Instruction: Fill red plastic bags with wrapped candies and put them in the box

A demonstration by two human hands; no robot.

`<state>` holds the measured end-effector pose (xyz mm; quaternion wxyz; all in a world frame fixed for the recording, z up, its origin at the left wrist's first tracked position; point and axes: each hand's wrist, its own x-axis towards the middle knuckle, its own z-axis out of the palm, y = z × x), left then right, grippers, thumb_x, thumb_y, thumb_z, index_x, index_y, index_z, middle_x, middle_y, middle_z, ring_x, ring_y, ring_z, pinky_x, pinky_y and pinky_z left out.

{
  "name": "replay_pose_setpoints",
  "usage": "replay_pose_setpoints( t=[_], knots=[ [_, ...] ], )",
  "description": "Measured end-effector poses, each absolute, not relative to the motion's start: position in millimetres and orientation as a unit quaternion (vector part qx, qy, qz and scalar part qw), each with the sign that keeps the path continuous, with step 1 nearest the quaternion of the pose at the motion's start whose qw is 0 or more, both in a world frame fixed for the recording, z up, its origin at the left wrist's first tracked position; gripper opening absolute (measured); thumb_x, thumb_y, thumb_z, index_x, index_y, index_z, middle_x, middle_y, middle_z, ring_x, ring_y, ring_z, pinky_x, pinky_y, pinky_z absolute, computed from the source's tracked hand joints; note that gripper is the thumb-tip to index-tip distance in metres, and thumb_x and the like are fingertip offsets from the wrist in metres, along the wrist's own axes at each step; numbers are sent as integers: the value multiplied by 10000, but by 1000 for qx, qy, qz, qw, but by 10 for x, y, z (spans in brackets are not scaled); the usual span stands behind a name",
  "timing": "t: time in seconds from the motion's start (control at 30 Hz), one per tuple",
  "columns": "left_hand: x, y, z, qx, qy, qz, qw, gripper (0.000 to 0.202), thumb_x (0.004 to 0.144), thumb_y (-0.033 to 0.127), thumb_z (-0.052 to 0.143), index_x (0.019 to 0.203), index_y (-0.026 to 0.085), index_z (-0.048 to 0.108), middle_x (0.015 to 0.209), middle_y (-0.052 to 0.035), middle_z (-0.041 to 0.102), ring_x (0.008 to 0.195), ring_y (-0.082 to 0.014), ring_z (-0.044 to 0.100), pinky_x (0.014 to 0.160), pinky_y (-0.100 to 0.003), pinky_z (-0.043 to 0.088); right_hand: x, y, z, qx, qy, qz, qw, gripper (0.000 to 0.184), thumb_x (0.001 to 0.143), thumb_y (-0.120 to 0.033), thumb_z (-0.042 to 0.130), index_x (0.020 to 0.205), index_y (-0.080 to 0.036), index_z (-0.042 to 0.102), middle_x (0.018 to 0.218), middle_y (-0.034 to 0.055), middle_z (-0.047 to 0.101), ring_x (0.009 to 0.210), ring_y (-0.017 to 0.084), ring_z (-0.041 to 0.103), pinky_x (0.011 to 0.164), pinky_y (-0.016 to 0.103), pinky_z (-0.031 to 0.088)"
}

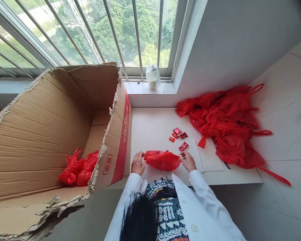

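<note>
A red plastic bag is stretched sideways between my two hands, low over the front of the white table. My left hand pinches its left end, and my right hand grips the right end with fingers closed. Just beyond the bag lie several small red wrapped packets: a larger one, a dark red one, a small one and a dotted one nearest my right hand. Whether the bag holds anything cannot be made out.
At the left stands a large cardboard box with ragged edges and tied red bags inside. A heap of red plastic bags covers the table's right, partly over a notebook. A wrapped item rests on the windowsill.
</note>
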<state>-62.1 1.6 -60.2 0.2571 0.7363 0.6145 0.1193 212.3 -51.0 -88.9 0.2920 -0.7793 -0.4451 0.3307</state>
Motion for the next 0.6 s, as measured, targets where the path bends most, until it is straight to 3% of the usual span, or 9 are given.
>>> replay_pose_setpoints(
  t=[0.1,0.2,0.3,0.4,0.5,0.6],
  knots=[
    [-404,-59,-600,782,567,97,239,575,666,38,546,1210,209,467,1289,-98,442,1230,-251,369,1016,-395,333,1958,-472,-839,-747,-542,296,246,484,666,-216,574,1147,-209,526,1163,85,528,1059,253,481,896,369,389],
    [-183,-12,-631,813,517,55,261,613,647,-17,528,1191,267,508,1323,-69,450,1295,-267,291,1075,-470,225,1678,-331,-789,-689,-628,304,195,578,642,-181,623,1206,-217,509,1190,98,526,1127,272,423,957,389,342],
    [-96,146,-689,796,517,65,309,396,710,11,490,1003,248,613,1106,-72,613,1186,-265,427,1048,-513,227,1476,-165,-793,-694,-615,326,186,351,620,-123,625,955,-229,624,996,74,620,1005,253,502,886,362,375],
    [-156,322,-729,772,519,110,351,211,738,98,513,841,224,647,921,-53,666,1001,-226,554,979,-421,348,1488,-64,-788,-719,-568,331,227,177,676,-101,545,759,-233,630,797,21,647,814,189,560,774,291,396],
    [-276,417,-746,717,543,185,395,185,787,256,484,872,209,641,890,-34,670,872,-183,602,836,-308,451,1663,-59,-741,-742,-497,331,303,155,764,-193,484,799,-244,626,759,-11,650,730,154,557,708,250,392],
    [-344,408,-741,648,578,254,426,352,836,416,380,944,167,605,808,-42,660,736,-172,615,679,-277,485,1845,-93,-719,-752,-411,344,384,236,817,-378,443,840,-210,606,728,0,639,671,152,539,643,238,396]
  ],
)
